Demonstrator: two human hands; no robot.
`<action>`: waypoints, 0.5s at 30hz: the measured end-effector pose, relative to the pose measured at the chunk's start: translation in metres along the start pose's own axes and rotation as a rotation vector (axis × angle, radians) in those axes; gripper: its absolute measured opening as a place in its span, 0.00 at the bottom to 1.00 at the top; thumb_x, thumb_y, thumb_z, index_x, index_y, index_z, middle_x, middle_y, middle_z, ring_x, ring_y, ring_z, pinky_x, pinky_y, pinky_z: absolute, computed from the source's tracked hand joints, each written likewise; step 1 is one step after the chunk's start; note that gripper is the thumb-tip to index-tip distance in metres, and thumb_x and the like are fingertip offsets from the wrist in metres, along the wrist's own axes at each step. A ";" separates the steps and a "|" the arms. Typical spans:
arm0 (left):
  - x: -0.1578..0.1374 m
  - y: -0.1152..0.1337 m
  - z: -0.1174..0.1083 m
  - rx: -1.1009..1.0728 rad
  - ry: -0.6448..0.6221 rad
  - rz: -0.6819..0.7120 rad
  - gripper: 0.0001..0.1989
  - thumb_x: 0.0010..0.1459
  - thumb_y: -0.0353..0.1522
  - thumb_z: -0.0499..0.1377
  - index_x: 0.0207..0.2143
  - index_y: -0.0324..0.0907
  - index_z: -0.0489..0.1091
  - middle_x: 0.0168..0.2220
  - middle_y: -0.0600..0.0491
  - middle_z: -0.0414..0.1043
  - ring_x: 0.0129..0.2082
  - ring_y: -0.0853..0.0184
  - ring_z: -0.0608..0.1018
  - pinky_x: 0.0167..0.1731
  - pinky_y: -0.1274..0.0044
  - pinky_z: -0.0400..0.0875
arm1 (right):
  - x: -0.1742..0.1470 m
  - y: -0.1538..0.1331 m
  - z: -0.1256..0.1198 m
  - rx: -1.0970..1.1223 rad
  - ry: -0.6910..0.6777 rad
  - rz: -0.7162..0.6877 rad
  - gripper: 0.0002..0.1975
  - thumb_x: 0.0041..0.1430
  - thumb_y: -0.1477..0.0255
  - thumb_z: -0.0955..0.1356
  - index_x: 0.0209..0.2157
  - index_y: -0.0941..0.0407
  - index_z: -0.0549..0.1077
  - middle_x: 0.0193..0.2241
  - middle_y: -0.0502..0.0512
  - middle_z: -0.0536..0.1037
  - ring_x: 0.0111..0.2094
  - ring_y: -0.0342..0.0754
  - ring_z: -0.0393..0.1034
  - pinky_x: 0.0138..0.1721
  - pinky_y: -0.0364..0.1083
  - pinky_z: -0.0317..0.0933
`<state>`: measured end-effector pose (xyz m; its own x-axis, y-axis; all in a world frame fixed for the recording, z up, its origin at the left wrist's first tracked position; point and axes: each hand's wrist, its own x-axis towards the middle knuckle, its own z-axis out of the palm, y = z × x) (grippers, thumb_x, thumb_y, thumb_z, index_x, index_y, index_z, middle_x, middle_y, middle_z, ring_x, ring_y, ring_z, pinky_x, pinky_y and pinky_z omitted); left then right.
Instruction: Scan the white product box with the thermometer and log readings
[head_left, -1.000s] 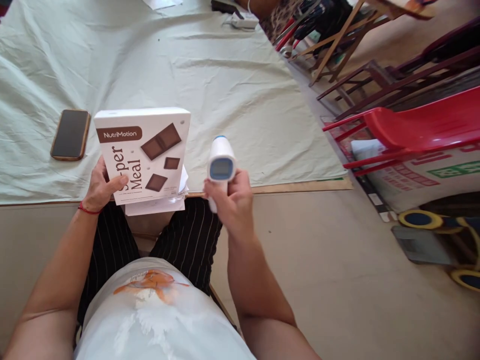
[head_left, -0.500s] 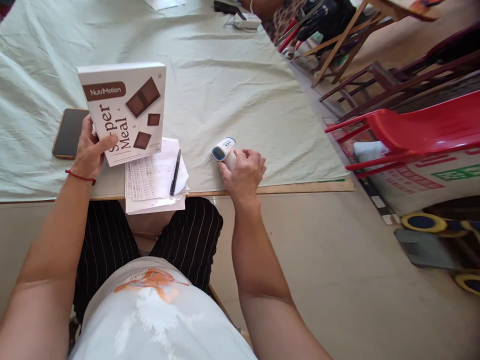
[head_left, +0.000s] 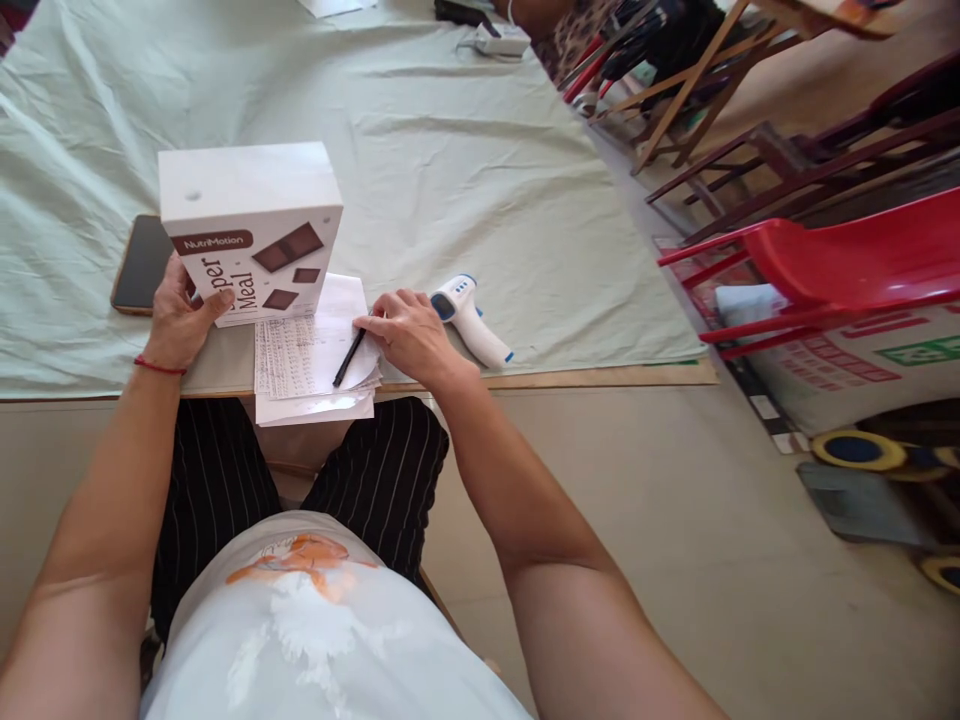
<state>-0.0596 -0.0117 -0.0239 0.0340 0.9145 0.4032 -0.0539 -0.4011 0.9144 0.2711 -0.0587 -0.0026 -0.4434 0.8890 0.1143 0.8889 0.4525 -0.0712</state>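
My left hand [head_left: 184, 308] is closed on the lower left edge of a white NutriMotion meal box [head_left: 251, 185], thumb on its printed front. The box stands tilted with its plain top side facing me, partly over the papers. My right hand [head_left: 405, 330] pinches the upper end of a black pen [head_left: 348, 360], whose other end points down toward the paper stack [head_left: 300, 365] covered in rows of writing. Just right of that hand, a white and blue infrared thermometer [head_left: 472, 318] lies on the cloth, untouched. A dark phone [head_left: 141, 262] lies behind my left hand.
A pale green cloth [head_left: 450, 150] covers the table, whose wooden front edge [head_left: 600, 378] shows. A white adapter-like block [head_left: 502, 42] with a cable sits at the far edge. A red plastic chair [head_left: 840, 270] and folded wooden furniture stand on the right.
My right hand let go of the thermometer, now lying on its side, and moved left to the pen, which has turned slightly. The box in my left hand has tipped, showing more of its top.
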 end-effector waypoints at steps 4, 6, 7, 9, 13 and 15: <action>0.010 -0.005 -0.003 0.050 0.056 0.047 0.33 0.45 0.52 0.77 0.49 0.51 0.71 0.48 0.51 0.79 0.53 0.53 0.79 0.48 0.62 0.76 | -0.004 0.005 -0.007 -0.038 -0.017 -0.094 0.14 0.70 0.75 0.64 0.44 0.51 0.83 0.42 0.61 0.80 0.45 0.56 0.66 0.50 0.54 0.56; 0.022 -0.004 -0.003 0.096 0.043 0.046 0.37 0.44 0.57 0.76 0.48 0.50 0.68 0.46 0.55 0.78 0.52 0.58 0.78 0.49 0.63 0.75 | -0.005 0.007 -0.010 -0.038 -0.009 -0.104 0.13 0.69 0.74 0.64 0.44 0.53 0.81 0.41 0.61 0.81 0.45 0.56 0.67 0.50 0.54 0.56; 0.027 -0.003 -0.004 0.120 0.026 0.039 0.40 0.43 0.59 0.75 0.49 0.49 0.66 0.45 0.58 0.77 0.51 0.61 0.78 0.50 0.64 0.74 | -0.006 0.009 -0.011 -0.027 0.012 -0.092 0.13 0.69 0.74 0.64 0.44 0.54 0.81 0.41 0.61 0.81 0.45 0.56 0.68 0.50 0.54 0.57; 0.038 -0.003 -0.005 0.161 -0.013 0.021 0.44 0.42 0.62 0.74 0.50 0.46 0.63 0.44 0.63 0.75 0.50 0.67 0.76 0.51 0.65 0.71 | -0.009 0.011 -0.014 0.025 0.094 -0.032 0.12 0.68 0.75 0.63 0.43 0.54 0.80 0.38 0.60 0.81 0.44 0.56 0.70 0.50 0.55 0.59; 0.051 -0.009 -0.013 0.196 -0.051 -0.009 0.46 0.42 0.63 0.73 0.52 0.47 0.61 0.46 0.63 0.73 0.54 0.66 0.73 0.54 0.65 0.68 | -0.014 0.004 -0.015 0.253 0.336 0.162 0.08 0.62 0.74 0.65 0.39 0.52 0.76 0.33 0.55 0.79 0.40 0.54 0.72 0.50 0.57 0.63; 0.051 -0.010 -0.017 0.185 -0.071 -0.031 0.46 0.43 0.62 0.73 0.53 0.47 0.60 0.49 0.60 0.71 0.59 0.61 0.70 0.57 0.62 0.67 | -0.016 -0.009 -0.016 0.437 0.487 0.253 0.05 0.60 0.71 0.65 0.36 0.51 0.73 0.31 0.53 0.77 0.37 0.52 0.72 0.47 0.56 0.66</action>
<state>-0.0740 0.0396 -0.0135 0.1032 0.9233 0.3700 0.1329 -0.3814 0.9148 0.2718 -0.0784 0.0123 -0.0362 0.8845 0.4652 0.7848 0.3133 -0.5347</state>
